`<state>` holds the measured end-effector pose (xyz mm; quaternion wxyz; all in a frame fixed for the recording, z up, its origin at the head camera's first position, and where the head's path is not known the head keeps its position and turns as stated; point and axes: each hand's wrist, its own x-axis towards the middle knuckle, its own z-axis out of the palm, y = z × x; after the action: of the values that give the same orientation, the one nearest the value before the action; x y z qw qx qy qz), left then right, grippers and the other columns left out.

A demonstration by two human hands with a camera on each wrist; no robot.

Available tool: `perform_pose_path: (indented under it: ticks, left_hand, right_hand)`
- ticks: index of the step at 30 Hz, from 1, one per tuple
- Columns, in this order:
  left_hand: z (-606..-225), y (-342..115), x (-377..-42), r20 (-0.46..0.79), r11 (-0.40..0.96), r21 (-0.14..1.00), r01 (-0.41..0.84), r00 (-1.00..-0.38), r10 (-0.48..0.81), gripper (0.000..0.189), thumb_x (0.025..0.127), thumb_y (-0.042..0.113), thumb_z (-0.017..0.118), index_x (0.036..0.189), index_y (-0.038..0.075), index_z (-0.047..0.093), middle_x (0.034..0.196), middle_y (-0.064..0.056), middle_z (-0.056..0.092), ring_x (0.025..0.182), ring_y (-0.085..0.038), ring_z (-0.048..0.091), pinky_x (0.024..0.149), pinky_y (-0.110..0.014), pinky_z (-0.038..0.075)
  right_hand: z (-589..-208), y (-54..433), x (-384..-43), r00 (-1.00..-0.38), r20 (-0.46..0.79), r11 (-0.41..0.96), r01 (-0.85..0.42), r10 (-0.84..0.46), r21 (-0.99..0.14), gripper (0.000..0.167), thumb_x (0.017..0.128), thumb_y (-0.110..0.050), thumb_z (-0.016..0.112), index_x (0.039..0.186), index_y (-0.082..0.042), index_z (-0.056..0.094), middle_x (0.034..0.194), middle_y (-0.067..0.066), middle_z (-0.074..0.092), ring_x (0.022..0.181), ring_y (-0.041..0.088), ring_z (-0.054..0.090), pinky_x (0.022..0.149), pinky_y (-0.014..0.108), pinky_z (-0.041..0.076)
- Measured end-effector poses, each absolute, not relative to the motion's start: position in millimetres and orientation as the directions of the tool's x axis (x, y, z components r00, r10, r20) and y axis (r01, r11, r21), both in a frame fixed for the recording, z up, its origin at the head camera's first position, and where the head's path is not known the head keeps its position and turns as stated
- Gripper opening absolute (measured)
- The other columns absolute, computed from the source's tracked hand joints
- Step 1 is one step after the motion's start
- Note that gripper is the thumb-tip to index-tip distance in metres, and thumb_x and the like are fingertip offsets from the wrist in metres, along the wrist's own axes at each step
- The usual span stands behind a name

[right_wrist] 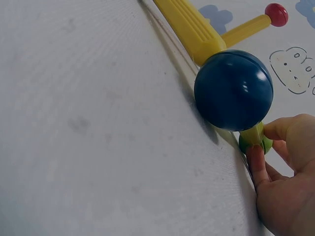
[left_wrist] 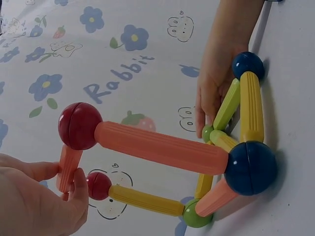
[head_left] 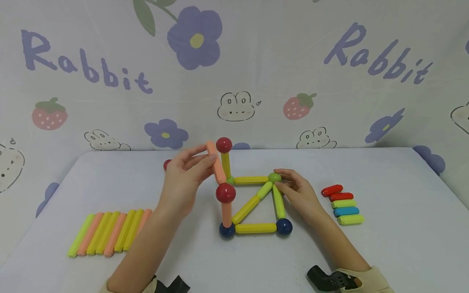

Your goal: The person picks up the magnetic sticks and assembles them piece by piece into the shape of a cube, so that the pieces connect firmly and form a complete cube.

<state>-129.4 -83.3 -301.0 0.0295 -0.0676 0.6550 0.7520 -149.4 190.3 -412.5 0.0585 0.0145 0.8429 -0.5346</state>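
My left hand (head_left: 183, 177) pinches a salmon magnetic stick (head_left: 217, 165) between thumb and fingers. Its lower end meets a red ball (head_left: 225, 193) atop an upright salmon stick (head_left: 226, 213), which rises from a blue ball (head_left: 227, 230). Behind, a second red ball (head_left: 224, 145) tops a yellow upright stick (head_left: 226, 165); the held stick's upper end stands beside it. Yellow and green sticks form the flat base with a diagonal, joining another blue ball (head_left: 284, 226) at front right. My right hand (head_left: 298, 193) pinches the base's back-right green ball (right_wrist: 267, 144) with thumb and fingers.
Left on the white table (head_left: 403, 252) lies a row of salmon, yellow and green sticks (head_left: 106, 234), partly behind the left forearm. Several short red, green and blue sticks (head_left: 346, 211) lie at right. Another red ball (head_left: 167, 164) peeks out behind the left hand. A patterned cloth (head_left: 256, 53) hangs behind.
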Motion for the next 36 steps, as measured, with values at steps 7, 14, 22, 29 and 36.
perform_pose_path:
  ticks: [7, 14, 22, 29, 36]
  left_hand:
    - [-305.3, -81.5, -129.2, -0.204, -0.184, 0.962, -0.201, -0.979, 0.004, 0.038, 0.105, 0.015, 0.067, 0.141, 0.006, 0.063, 0.121, -0.012, 0.074, 0.098, -0.017, 0.074, 0.095, -0.028, 0.060]
    - [-308.5, -78.6, -128.1, -0.234, -0.166, 0.956, -0.241, -0.970, 0.060, 0.036, 0.105, 0.015, 0.067, 0.138, 0.003, 0.066, 0.125, -0.013, 0.069, 0.099, -0.019, 0.073, 0.089, -0.024, 0.061]
    - [-313.1, -79.8, -132.9, -0.269, -0.198, 0.939, -0.282, -0.959, 0.091, 0.039, 0.106, 0.015, 0.065, 0.141, 0.000, 0.063, 0.136, -0.014, 0.063, 0.104, -0.020, 0.070, 0.090, -0.023, 0.061]
    - [-316.5, -79.7, -138.9, -0.337, -0.245, 0.904, -0.350, -0.937, 0.093, 0.040, 0.107, 0.017, 0.064, 0.144, 0.002, 0.062, 0.140, -0.013, 0.060, 0.118, -0.024, 0.065, 0.089, -0.021, 0.060]
    - [-319.3, -79.2, -141.3, -0.350, -0.292, 0.882, -0.369, -0.929, 0.118, 0.042, 0.108, 0.016, 0.061, 0.147, 0.001, 0.059, 0.142, -0.012, 0.059, 0.122, -0.024, 0.061, 0.094, -0.024, 0.059]
  right_hand:
    - [-412.6, 191.3, -149.3, -0.993, -0.114, 0.428, 0.086, -0.041, -0.900, 0.044, 0.109, -0.019, 0.058, 0.152, -0.013, 0.054, 0.154, 0.016, 0.054, 0.121, 0.028, 0.061, 0.097, 0.022, 0.053]
    - [-412.0, 190.6, -149.0, -0.993, -0.113, 0.426, 0.085, -0.040, -0.901, 0.044, 0.109, -0.019, 0.058, 0.152, -0.014, 0.054, 0.154, 0.016, 0.055, 0.121, 0.028, 0.060, 0.095, 0.019, 0.052]
    - [-412.0, 191.0, -149.1, -0.992, -0.120, 0.432, 0.094, -0.033, -0.897, 0.044, 0.109, -0.018, 0.058, 0.152, -0.014, 0.053, 0.154, 0.016, 0.055, 0.125, 0.030, 0.060, 0.102, 0.026, 0.054]
    - [-411.5, 190.5, -149.0, -0.992, -0.122, 0.432, 0.097, -0.032, -0.897, 0.044, 0.109, -0.018, 0.057, 0.152, -0.013, 0.053, 0.154, 0.016, 0.055, 0.124, 0.030, 0.060, 0.101, 0.025, 0.054]
    - [-411.3, 191.2, -148.6, -0.992, -0.124, 0.430, 0.098, -0.034, -0.897, 0.044, 0.109, -0.017, 0.057, 0.152, -0.013, 0.053, 0.154, 0.016, 0.055, 0.123, 0.030, 0.060, 0.095, 0.017, 0.052]
